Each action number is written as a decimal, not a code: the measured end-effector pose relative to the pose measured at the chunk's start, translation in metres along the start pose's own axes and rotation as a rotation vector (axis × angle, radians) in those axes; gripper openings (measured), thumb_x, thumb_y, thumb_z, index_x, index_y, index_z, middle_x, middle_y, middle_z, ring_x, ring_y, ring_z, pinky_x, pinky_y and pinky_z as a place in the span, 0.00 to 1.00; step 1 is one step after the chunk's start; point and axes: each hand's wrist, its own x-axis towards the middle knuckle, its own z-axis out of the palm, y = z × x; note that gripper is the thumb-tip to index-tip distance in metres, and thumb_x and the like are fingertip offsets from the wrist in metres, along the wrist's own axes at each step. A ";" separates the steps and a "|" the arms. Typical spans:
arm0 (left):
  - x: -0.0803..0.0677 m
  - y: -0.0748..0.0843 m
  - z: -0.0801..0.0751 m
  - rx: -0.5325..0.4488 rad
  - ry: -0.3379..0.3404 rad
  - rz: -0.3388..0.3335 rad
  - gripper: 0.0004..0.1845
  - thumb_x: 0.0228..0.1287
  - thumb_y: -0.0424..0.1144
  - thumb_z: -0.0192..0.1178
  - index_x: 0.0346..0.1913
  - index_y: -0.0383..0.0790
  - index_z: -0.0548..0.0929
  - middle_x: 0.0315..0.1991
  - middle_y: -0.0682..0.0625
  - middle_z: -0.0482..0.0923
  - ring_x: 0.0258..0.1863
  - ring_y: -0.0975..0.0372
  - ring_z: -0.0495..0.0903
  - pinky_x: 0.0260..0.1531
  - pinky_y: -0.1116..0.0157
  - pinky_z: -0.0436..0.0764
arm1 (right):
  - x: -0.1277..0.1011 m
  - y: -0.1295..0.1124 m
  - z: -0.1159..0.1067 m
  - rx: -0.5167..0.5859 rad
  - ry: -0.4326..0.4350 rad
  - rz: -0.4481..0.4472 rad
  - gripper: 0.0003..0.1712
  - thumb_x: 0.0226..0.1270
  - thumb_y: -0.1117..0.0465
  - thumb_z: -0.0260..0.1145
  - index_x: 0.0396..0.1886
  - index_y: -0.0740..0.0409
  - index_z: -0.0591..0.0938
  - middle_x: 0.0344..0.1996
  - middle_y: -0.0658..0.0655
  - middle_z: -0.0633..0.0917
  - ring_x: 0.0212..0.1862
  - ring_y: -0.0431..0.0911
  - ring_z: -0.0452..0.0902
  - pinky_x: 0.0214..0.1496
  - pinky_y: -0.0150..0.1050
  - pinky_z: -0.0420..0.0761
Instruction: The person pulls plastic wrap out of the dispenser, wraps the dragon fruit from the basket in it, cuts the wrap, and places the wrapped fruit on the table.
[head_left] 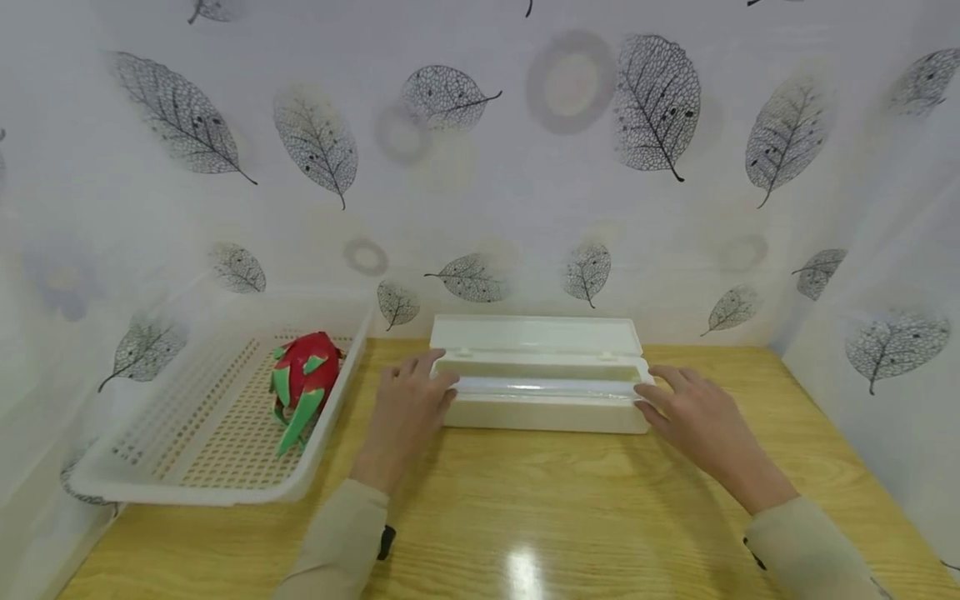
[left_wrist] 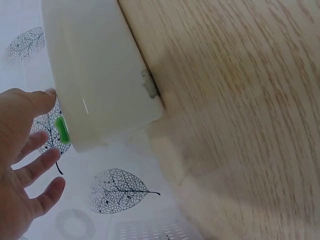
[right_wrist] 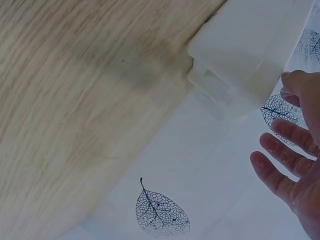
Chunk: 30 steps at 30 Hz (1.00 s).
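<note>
We have a long white cling-film dispenser box (head_left: 542,392) lying lid-open on the wooden table (head_left: 570,517), its roll of film (head_left: 543,386) showing along the trough. Our left hand (head_left: 408,408) rests at the box's left end with fingers nearly straight, the thumb touching the end wall; it clasps nothing. Our right hand (head_left: 693,412) sits at the opposite end, fingers spread and relaxed, fingertips at or just off the corner; we cannot tell whether they truly touch.

As we judge it, the risk lies in this loose contact: neither hand has a real hold, so an uneven push from one end could skid the light box across the glossy wood, or swing it toward the back wall (head_left: 480,167) just behind the raised lid (head_left: 536,333). The lid could also drop shut on fingers reaching over the trough.

Outward from the left hand stands a white perforated basket (head_left: 217,467) holding a dragon fruit (head_left: 303,379). Leaf-patterned white panels close in the table on three sides.
</note>
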 end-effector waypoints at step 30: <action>0.005 0.003 0.010 0.062 0.061 -0.009 0.06 0.63 0.42 0.72 0.41 0.48 0.89 0.38 0.50 0.85 0.37 0.57 0.85 0.43 0.50 0.85 | 0.007 -0.003 0.010 0.044 0.127 -0.062 0.13 0.44 0.72 0.79 0.33 0.63 0.87 0.31 0.58 0.87 0.34 0.52 0.83 0.33 0.49 0.83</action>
